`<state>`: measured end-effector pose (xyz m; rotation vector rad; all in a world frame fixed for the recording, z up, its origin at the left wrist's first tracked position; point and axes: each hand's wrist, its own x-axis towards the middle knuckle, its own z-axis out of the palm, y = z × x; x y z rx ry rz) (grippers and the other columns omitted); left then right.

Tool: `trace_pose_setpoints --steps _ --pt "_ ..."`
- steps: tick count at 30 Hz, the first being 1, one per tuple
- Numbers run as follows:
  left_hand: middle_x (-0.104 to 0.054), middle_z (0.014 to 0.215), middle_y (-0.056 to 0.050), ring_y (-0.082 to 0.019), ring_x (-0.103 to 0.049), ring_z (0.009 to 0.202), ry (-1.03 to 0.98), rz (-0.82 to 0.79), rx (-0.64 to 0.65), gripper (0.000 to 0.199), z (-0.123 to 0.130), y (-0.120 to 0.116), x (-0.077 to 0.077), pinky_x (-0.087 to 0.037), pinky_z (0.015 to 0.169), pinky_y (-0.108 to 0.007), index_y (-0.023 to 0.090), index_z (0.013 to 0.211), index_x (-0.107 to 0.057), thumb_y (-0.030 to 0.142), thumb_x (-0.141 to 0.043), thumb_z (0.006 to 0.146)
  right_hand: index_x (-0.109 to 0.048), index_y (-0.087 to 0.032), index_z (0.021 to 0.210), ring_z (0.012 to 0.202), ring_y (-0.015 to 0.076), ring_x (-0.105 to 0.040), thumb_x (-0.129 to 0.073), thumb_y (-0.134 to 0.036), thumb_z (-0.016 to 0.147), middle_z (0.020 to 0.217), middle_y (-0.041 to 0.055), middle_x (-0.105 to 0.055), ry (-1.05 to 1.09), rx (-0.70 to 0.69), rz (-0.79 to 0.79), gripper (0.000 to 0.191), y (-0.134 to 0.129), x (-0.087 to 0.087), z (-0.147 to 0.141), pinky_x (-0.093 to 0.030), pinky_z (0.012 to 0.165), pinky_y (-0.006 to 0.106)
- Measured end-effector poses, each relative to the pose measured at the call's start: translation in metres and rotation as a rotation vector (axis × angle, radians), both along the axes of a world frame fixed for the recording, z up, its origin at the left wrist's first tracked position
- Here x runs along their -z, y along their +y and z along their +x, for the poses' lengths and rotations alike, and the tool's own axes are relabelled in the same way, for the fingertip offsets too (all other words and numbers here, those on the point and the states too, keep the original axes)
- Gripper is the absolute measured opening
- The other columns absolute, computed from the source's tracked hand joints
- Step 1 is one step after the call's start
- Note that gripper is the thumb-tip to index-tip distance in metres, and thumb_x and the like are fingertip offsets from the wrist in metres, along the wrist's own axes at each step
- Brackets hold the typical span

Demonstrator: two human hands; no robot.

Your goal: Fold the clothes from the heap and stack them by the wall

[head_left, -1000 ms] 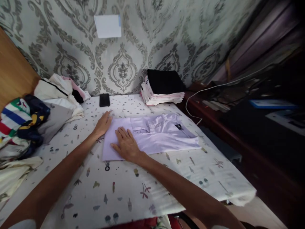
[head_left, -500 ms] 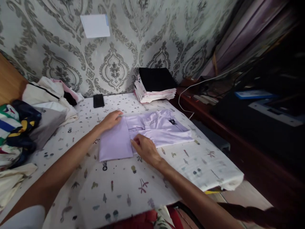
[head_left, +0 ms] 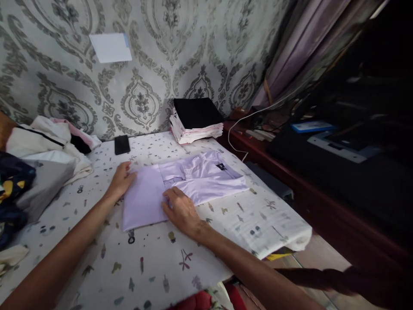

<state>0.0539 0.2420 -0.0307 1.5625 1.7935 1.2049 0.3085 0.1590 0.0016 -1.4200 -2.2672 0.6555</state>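
Note:
A lilac satiny garment [head_left: 206,176] lies on the patterned cloth with its left part folded over into a smooth flat panel [head_left: 143,198]. A small black label shows near its right end. At the panel's upper left edge is my left hand [head_left: 120,183], its thumb and fingers apart and the thumb touching the fabric. My right hand [head_left: 183,214] rests over the panel's right edge, where it meets the rest of the garment. Its fingers are slightly bent and apart, with no cloth visibly pinched. The fingertips' underside is hidden.
A black phone [head_left: 122,144] lies near the wall. Behind the garment stands a stack of papers [head_left: 196,132] under a black cover [head_left: 198,113]. Piled clothes [head_left: 48,150] fill the left side. A white cable [head_left: 240,122] hangs over the dark furniture on the right.
My left hand has moved left along the panel's top edge to its upper left corner. My right hand has slid slightly left onto the panel. The view has shifted.

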Motion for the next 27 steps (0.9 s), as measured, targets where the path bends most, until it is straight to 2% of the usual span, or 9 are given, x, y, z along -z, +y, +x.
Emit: trace_pose_setpoints --steps 4,7,10,12,15,17,21,24,27 --pt "-0.066 0.1 -0.004 -0.02 -0.069 0.094 -0.519 -0.118 -0.199 0.035 -0.013 -0.046 -0.011 -0.059 0.082 -0.033 0.021 0.103 -0.062 0.025 -0.074 0.07 -0.056 -0.009 0.135 0.135 0.0246 -0.047 -0.045 -0.026 0.099 0.141 0.0184 -0.055 0.213 -0.093 0.071 0.042 0.019 0.012 -0.014 -0.039 0.114 0.038" --pt "-0.07 0.085 -0.004 -0.018 -0.069 0.076 -0.718 -0.281 -0.199 0.03 -0.003 -0.069 -0.03 -0.059 0.066 -0.029 0.017 0.093 -0.063 0.017 -0.076 0.066 -0.05 -0.003 0.142 0.146 0.0258 -0.037 -0.04 -0.03 0.101 0.154 0.0215 -0.044 0.28 -0.053 -0.013 0.05 0.041 0.021 -0.031 -0.031 0.121 0.04" --pt "-0.07 0.072 -0.003 -0.017 -0.066 0.062 -0.748 -0.466 -0.137 0.027 0.013 -0.077 -0.045 -0.056 0.053 -0.027 0.015 0.085 -0.064 0.016 -0.08 0.062 -0.052 -0.003 0.142 0.148 0.0259 -0.035 -0.039 -0.031 0.101 0.155 0.021 -0.043 0.359 0.009 -0.088 0.051 0.061 0.032 -0.044 -0.027 0.123 0.042" --pt "-0.069 0.066 -0.002 -0.016 -0.064 0.056 -0.712 -0.51 -0.098 0.029 0.023 -0.076 -0.05 -0.052 0.049 -0.024 0.015 0.081 -0.065 0.017 -0.083 0.059 -0.056 -0.009 0.14 0.146 0.0253 -0.038 -0.041 -0.032 0.101 0.152 0.018 -0.049 0.445 0.047 -0.117 0.048 0.07 0.039 -0.049 -0.026 0.123 0.044" --pt "-0.074 0.074 -0.005 -0.019 -0.068 0.062 -0.689 -0.479 -0.044 0.04 0.033 -0.072 -0.05 -0.055 0.056 -0.026 0.014 0.089 -0.067 0.019 -0.086 0.055 -0.061 -0.016 0.135 0.14 0.0243 -0.046 -0.044 -0.034 0.1 0.145 0.0134 -0.057 0.551 0.087 -0.145 0.043 0.077 0.044 -0.05 -0.03 0.121 0.044" --pt "-0.076 0.083 -0.008 -0.022 -0.07 0.069 -0.68 -0.463 -0.029 0.05 0.036 -0.069 -0.045 -0.058 0.063 -0.03 0.014 0.098 -0.067 0.021 -0.087 0.053 -0.064 -0.017 0.132 0.135 0.0242 -0.051 -0.045 -0.033 0.099 0.141 0.0135 -0.06 0.577 0.099 -0.162 0.041 0.079 0.043 -0.048 -0.033 0.118 0.043" --pt "-0.075 0.096 -0.01 -0.022 -0.071 0.075 -0.47 -0.423 -0.065 0.054 0.026 -0.066 -0.035 -0.055 0.061 -0.029 0.016 0.11 -0.063 0.032 -0.083 0.062 -0.066 -0.012 0.127 0.126 0.0238 -0.057 -0.046 -0.027 0.098 0.133 0.0168 -0.063 0.606 0.132 -0.169 0.038 0.075 0.037 -0.04 -0.039 0.113 0.038" --pt "-0.069 0.108 -0.01 -0.023 -0.07 0.081 0.006 -0.335 -0.125 0.061 0.007 -0.056 -0.033 -0.055 0.063 -0.031 0.018 0.127 -0.055 0.038 -0.074 0.073 -0.067 -0.013 0.123 0.114 0.0216 -0.062 -0.048 -0.022 0.095 0.126 0.0151 -0.064 0.603 0.142 -0.14 0.035 0.064 0.031 -0.026 -0.045 0.104 0.036" --pt "-0.064 0.119 -0.013 -0.026 -0.067 0.097 0.428 -0.154 0.001 0.051 -0.001 -0.03 -0.034 -0.055 0.081 -0.038 0.017 0.127 -0.055 0.037 -0.062 0.081 -0.069 -0.015 0.11 0.093 0.0189 -0.066 -0.055 -0.02 0.09 0.108 0.0103 -0.068 0.525 0.142 -0.135 0.024 0.042 0.025 -0.006 -0.05 0.089 0.033"
